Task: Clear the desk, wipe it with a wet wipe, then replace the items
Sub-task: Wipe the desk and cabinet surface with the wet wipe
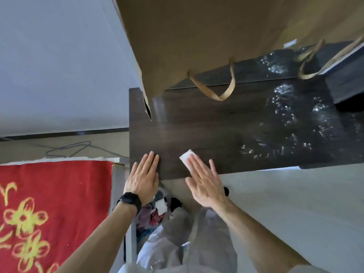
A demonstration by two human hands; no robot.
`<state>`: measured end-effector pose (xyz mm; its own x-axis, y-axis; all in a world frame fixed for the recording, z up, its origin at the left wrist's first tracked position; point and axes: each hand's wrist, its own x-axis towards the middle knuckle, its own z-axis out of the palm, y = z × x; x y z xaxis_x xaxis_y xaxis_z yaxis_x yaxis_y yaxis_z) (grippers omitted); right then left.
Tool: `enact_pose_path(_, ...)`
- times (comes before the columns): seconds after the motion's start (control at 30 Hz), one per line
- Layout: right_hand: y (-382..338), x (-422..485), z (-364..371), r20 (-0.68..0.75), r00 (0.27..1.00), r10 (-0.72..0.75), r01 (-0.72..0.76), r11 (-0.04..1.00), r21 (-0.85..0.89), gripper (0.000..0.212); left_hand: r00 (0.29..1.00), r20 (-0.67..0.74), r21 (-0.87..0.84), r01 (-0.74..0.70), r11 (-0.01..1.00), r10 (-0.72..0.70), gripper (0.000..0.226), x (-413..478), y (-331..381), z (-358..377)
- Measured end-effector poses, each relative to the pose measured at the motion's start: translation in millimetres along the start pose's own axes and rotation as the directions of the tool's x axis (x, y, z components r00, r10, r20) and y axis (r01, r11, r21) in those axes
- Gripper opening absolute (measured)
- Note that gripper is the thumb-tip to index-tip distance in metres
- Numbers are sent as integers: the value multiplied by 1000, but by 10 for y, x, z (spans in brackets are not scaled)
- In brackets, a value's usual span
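A dark wood desk (206, 123) fills the middle and right of the head view, with wet streaks shining on its right part (291, 123). A white wet wipe (186, 157) lies near the desk's front edge, pressed flat under the fingers of my right hand (204, 184). My left hand (143, 174), with a black watch on the wrist, rests flat on the desk's front left corner, fingers spread and holding nothing.
A large brown paper bag (187, 42) with tan handles stands at the desk's back left. A dark block (346, 83) sits at the back right. A red cloth with yellow flowers (49, 203) lies left. A bin with rubbish (155, 211) stands below the desk edge. A cable (69, 148) runs along the floor.
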<state>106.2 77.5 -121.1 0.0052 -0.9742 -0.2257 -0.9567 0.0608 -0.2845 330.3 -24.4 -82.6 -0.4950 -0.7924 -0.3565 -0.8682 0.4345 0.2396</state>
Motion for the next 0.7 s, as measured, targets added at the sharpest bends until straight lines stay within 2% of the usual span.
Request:
enact_pose_path(0.07, 563, -167, -149, -54, 960, 275, -277, 960, -29, 62, 997, 41, 38, -69, 997, 68, 63, 137, 203, 35)
enact_pose_path(0.13, 1140, -228, -313, -90, 840, 535, -537, 844, 12, 67, 991, 59, 62, -123, 990, 120, 62, 255, 408, 62)
enact_pose_path(0.2, 1504, -169, -447, -72, 715, 696, -688, 718, 106, 75, 987, 78, 72, -143, 987, 138, 60, 347, 567, 93)
enact_pose_path(0.27, 1444, -2, -452, -65, 634, 770, -750, 634, 192, 79, 987, 90, 72, -143, 987, 136, 59, 398, 665, 143)
enact_pose_path(0.3, 1250, 85, -421, -82, 637, 767, -742, 638, 207, 80, 987, 99, 70, -137, 988, 130, 59, 403, 698, 172)
enact_pose_path(0.37, 686, 202, -276, -154, 757, 635, -614, 772, 162, 77, 987, 122, 63, -116, 991, 108, 61, 381, 737, 213)
enact_pose_path(0.43, 197, 219, -116, -141, 914, 381, -373, 924, 77, 71, 987, 122, 65, -110, 992, 102, 66, 350, 748, 247)
enact_pose_path(0.47, 92, 197, -96, -98, 961, 257, -252, 966, 60, 68, 986, 130, 66, -118, 991, 109, 68, 339, 744, 252)
enact_pose_path(0.53, 261, 129, -116, -77, 994, 78, -76, 997, 20, 64, 986, 120, 58, -121, 991, 113, 69, 340, 728, 245)
enact_pose_path(0.57, 482, 86, -143, -75, 995, 63, -63, 998, -5, 64, 988, 102, 57, -120, 991, 113, 68, 353, 728, 230)
enact_pose_path(0.6, 737, 42, -195, -70, 990, 118, -120, 993, -19, 64, 990, 94, 61, -112, 992, 106, 67, 359, 741, 203)
enact_pose_path(0.63, 1026, 12, -255, -81, 969, 232, -235, 972, -27, 66, 991, 94, 66, -98, 993, 91, 66, 360, 760, 190)
enact_pose_path(0.7, 1624, -7, -438, -87, 862, 500, -500, 866, 18, 72, 992, 107, 70, -70, 995, 62, 64, 347, 808, 184)
